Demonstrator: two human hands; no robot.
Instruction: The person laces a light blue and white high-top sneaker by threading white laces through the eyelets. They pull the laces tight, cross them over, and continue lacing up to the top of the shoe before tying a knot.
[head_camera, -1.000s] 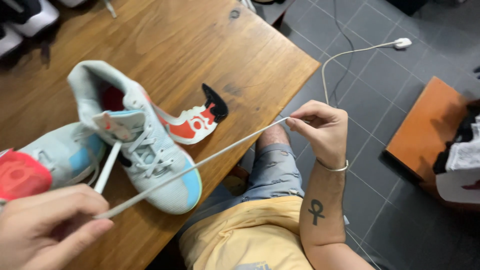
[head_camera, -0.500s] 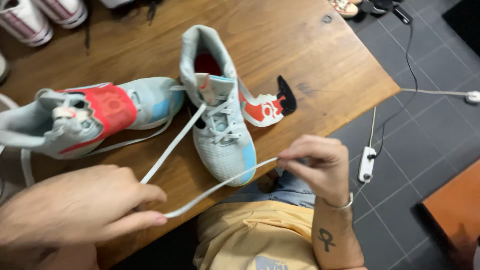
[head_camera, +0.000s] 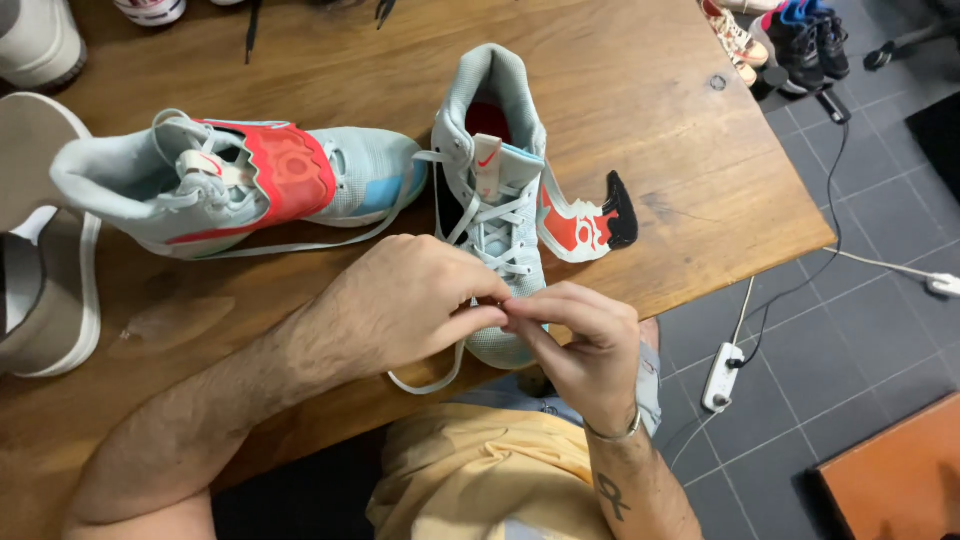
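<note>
Worn brown wooden table (head_camera: 640, 90), plank grain, dark knot near the far right corner. Lying on it: a pale grey-blue high-top sneaker with a red strap panel (head_camera: 240, 185), on its side at left; a matching pale grey-blue sneaker with white laces (head_camera: 490, 190), heel away from the viewer, toe at the near edge; just right of it, a loose red, white and black strap piece (head_camera: 585, 220). Grey-soled shoes (head_camera: 45, 290) along the left edge.

My left hand (head_camera: 400, 305) and right hand (head_camera: 580, 345) meet fingertip to fingertip, both pinched shut (thumbs against forefingers), forearms angled in from below, wrists bent.
</note>
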